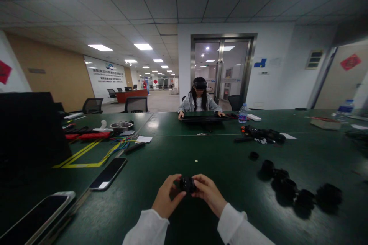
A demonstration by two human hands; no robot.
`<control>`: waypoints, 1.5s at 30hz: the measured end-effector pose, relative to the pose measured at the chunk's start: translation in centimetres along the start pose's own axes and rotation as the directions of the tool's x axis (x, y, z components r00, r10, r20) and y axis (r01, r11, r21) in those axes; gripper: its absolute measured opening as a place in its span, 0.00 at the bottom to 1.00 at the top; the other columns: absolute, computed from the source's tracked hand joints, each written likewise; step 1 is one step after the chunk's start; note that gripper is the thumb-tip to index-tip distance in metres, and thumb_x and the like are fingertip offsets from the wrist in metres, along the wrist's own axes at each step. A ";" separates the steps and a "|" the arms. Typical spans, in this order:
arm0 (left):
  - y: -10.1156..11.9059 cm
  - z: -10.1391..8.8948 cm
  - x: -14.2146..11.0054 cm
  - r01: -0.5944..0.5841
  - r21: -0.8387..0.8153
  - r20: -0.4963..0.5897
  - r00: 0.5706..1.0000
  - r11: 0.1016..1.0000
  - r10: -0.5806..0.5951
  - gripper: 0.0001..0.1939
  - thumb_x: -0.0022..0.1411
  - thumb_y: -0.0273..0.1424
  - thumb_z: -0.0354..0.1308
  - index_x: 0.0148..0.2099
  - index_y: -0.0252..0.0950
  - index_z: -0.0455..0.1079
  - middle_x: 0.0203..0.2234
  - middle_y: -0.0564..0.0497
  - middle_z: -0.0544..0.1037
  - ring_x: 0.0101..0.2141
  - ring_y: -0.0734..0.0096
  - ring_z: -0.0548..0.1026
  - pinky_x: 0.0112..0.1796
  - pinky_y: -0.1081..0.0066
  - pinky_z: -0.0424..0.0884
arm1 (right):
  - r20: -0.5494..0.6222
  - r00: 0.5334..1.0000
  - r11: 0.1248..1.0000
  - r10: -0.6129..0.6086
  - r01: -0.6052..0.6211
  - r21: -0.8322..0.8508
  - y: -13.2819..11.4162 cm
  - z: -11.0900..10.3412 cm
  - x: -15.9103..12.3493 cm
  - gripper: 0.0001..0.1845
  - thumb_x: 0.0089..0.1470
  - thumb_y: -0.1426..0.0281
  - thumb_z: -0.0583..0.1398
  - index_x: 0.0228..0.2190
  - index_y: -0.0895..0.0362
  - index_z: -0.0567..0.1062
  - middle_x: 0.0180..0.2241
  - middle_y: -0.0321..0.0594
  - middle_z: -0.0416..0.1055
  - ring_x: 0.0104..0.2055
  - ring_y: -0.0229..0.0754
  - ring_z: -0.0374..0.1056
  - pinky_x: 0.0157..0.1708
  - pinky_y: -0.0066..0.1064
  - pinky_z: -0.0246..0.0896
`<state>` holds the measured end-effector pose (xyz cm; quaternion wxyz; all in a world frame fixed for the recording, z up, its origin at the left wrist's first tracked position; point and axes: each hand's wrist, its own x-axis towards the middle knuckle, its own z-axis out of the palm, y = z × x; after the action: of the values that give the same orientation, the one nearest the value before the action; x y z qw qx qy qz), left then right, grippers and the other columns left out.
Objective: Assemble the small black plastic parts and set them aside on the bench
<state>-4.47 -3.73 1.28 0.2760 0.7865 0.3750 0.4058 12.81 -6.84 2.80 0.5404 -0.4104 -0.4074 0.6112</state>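
Bright lights (143,46) are seen over a big room with a long green table (161,153). Across it, a dark flat panel (204,119) is held at both ends by a seated person (200,101). On the close side, a small black lens-like piece (186,185) is held between two hands. Its left end is gripped by the thumb and fingers of the left hand (167,196), and its right end is pinched by the fingertips of the right hand (211,191). Its long way seems to be turned sideways, from one hand to the other. Neither hand can be called nearer, as it is touched by both. More black round pieces (287,188) are set out to the right, well apart from the hands.
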 end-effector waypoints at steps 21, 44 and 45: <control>0.6 -0.6 0.2 -0.136 0.174 -0.043 0.988 0.975 0.145 0.14 0.55 0.36 0.49 0.21 0.33 0.61 0.27 0.48 0.67 0.26 0.73 0.67 0.27 0.74 0.64 | 0.088 0.996 1.000 -0.005 0.006 -0.018 0.7 0.2 0.1 0.14 0.37 0.64 0.62 0.28 0.58 0.68 0.27 0.35 0.65 0.28 0.36 0.64 0.28 0.31 0.61; 0.0 -0.4 -0.1 -0.037 0.062 0.044 0.998 0.997 0.034 0.22 0.53 0.34 0.52 0.51 0.37 0.57 0.33 0.48 0.70 0.30 0.70 0.70 0.30 0.71 0.67 | -0.001 1.000 1.000 0.010 -0.010 -0.023 0.3 0.0 0.1 0.14 0.38 0.62 0.61 0.27 0.59 0.68 0.27 0.36 0.66 0.27 0.36 0.65 0.26 0.30 0.61; -0.1 -0.5 -0.1 -0.014 0.077 0.065 0.998 0.997 0.009 0.22 0.54 0.35 0.50 0.51 0.37 0.56 0.29 0.50 0.71 0.28 0.71 0.70 0.30 0.71 0.67 | 0.007 1.000 1.000 0.011 -0.011 -0.027 0.3 0.0 0.0 0.14 0.38 0.63 0.61 0.27 0.59 0.68 0.28 0.36 0.66 0.28 0.36 0.65 0.27 0.30 0.61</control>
<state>-4.93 -3.67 1.46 0.2549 0.8115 0.3766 0.3669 12.71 -6.86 2.48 0.5299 -0.4178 -0.4153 0.6101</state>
